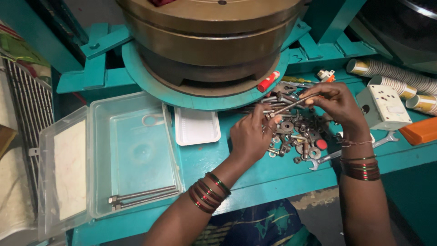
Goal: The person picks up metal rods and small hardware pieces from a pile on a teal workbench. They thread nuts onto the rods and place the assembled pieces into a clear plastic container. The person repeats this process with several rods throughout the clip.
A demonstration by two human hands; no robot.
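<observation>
— What did the hands have between them?

— A long grey steel bolt, tilted, held over the teal metal bench; the left hand was closed with its fingertips pinching the lower end, and the right hand was curled round the upper end, fingers pinched on it; both wrists wore dark bangles with red and green stripes.

— And beneath them?

— A heap of loose grey nuts, washers and bolts lay on the bench directly under the hands; a small red round cap sat at its near edge; a silver open-ended spanner lay just beside the heap on the right, partly hidden by the right wrist.

— What crowded the space?

— A big round brass-coloured machine drum on a teal ring stood close behind the hands; a red-handled tool rested on that ring; to the right were a white square switch box, rows of stacked paper cups lying on their sides, and an orange plastic block at the picture's edge.

— And to the left?

— A clear plastic box with its lid folded open, well apart from the hands; two long steel bolts lay along its near wall; a small white plastic tray sat between the box and the heap.
</observation>
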